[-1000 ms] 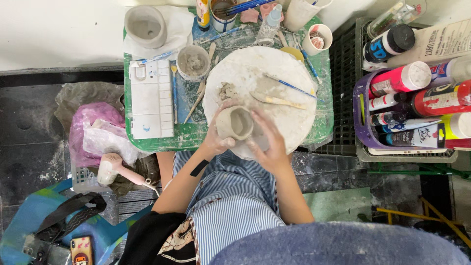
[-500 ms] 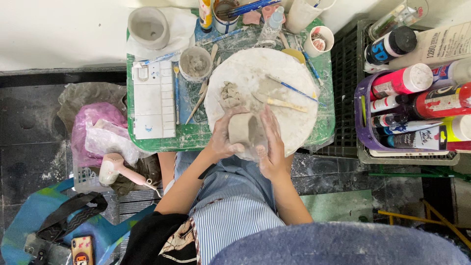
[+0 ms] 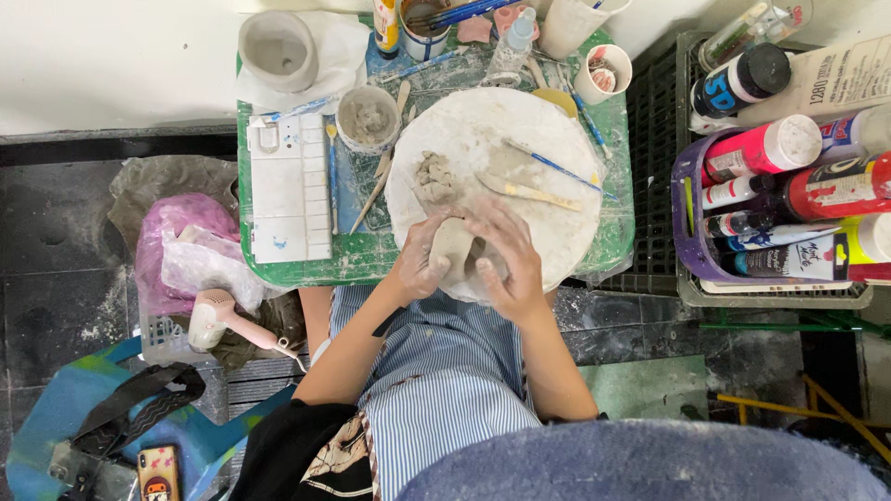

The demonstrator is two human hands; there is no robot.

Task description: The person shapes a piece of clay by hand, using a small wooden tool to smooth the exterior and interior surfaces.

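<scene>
Clay cup [image 3: 453,249] is sitting at the near edge of the round board [image 3: 557,232], both hands cupping it, left hand [image 3: 418,262] and right hand [image 3: 506,260] fingers curled around its walls; probably soft, light, easily dented, so supporting low.

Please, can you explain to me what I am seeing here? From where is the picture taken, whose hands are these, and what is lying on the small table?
The camera sits on the person's head and looks straight down. Their left hand and right hand together hold a small grey clay pot over a round white board. On the board lie a lump of clay and a blue-handled brush. The green table also carries a white paint palette and a cup of grey slip. A pink hair dryer lies on the floor.
</scene>
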